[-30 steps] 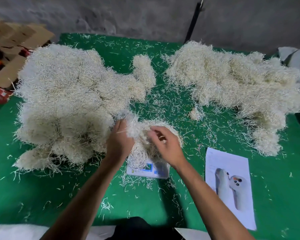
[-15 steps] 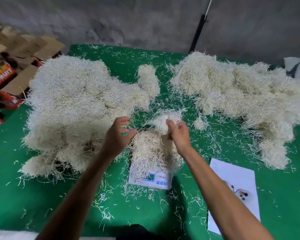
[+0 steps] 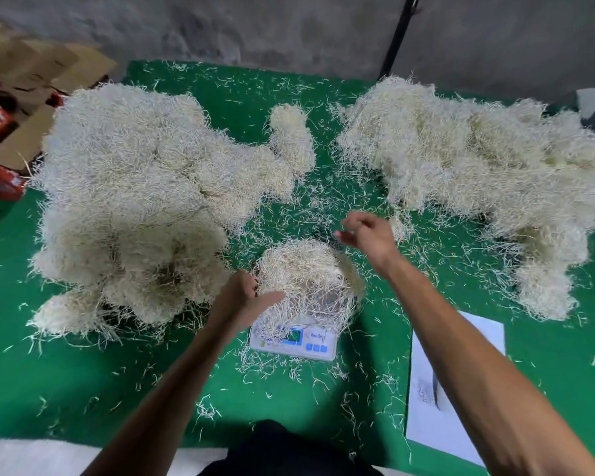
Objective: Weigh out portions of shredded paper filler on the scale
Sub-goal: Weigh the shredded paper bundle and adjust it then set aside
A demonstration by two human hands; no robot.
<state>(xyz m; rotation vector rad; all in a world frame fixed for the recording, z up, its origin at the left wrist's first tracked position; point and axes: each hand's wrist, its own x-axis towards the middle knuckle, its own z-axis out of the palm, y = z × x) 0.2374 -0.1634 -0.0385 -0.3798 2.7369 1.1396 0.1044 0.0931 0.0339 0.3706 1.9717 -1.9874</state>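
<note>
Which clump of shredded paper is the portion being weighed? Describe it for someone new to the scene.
On the green table, look between the two big heaps, near the front edge. There a white scale carries a small rounded clump, with the left hand against its side. It alone sits on the scale.

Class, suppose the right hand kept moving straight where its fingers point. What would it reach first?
Probably the big left heap of shredded paper; the right hand points left above the green table, though depth is unclear.

Both bare forearms reach in from six o'clock. The left hand (image 3: 243, 297) sits low at centre, palm turned up toward three o'clock, fingers straight and relaxed. The right hand (image 3: 368, 233) hovers higher, at one o'clock of it, fingers loosely curled, holding nothing.
</note>
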